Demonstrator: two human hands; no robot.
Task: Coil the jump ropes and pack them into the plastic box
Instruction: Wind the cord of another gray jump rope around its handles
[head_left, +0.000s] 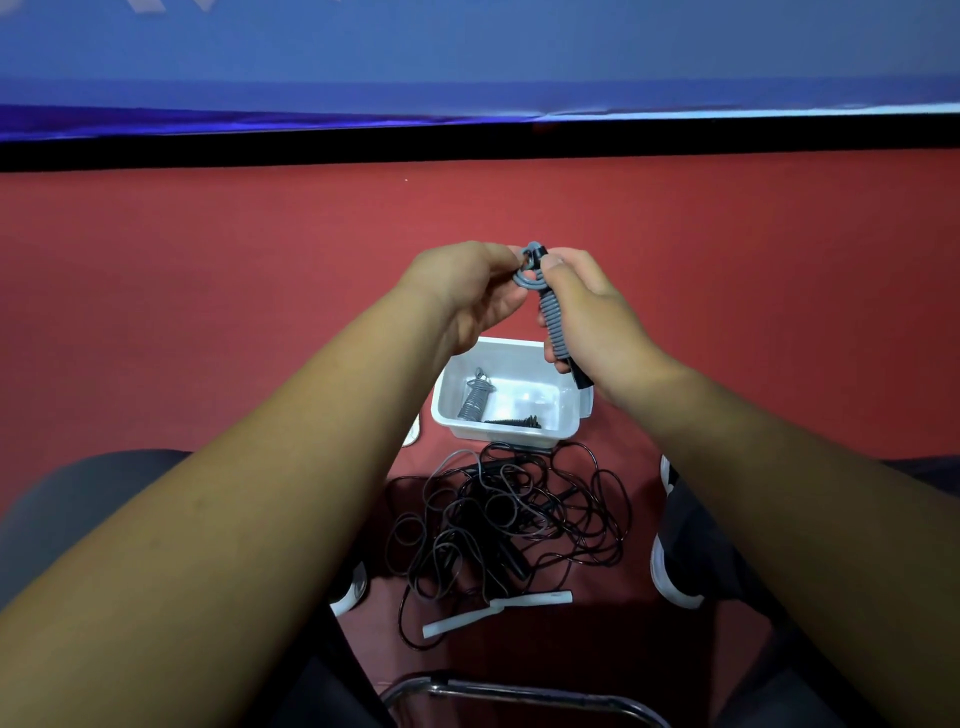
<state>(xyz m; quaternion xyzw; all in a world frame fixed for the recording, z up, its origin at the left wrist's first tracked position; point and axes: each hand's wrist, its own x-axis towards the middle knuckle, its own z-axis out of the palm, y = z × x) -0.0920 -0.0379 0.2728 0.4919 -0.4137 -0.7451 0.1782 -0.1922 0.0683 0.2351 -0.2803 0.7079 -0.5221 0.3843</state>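
Head view is showing both of my hands raised above the white plastic box (571, 410), which is sitting on the red floor (208, 312) just beyond my feet. My right hand (597, 317) is gripping a grey jump rope (553, 317) that is wound in tight turns around its black handles, fingers curled round the bundle, thumb lying along its upper part. My left hand (467, 291) is pinching the loose loop of grey cord at the top end of that bundle, fingertips narrowed onto it and touching my right thumb. The bundle is slanting – top end away from me, black tip pointing down over the box's right rim.

Inside the box a coiled grey rope (474, 397) is lying at the left, and a coiled black rope (514, 422) is lying along the near wall. Just in front of the box a tangle of black ropes (509, 514) is sprawling between my shoes – the right shoe (670, 577) and the left shoe (349, 597). Two white handles (540, 598) are lying at the near edge of the tangle. A metal chair frame (519, 693) is crossing the bottom.
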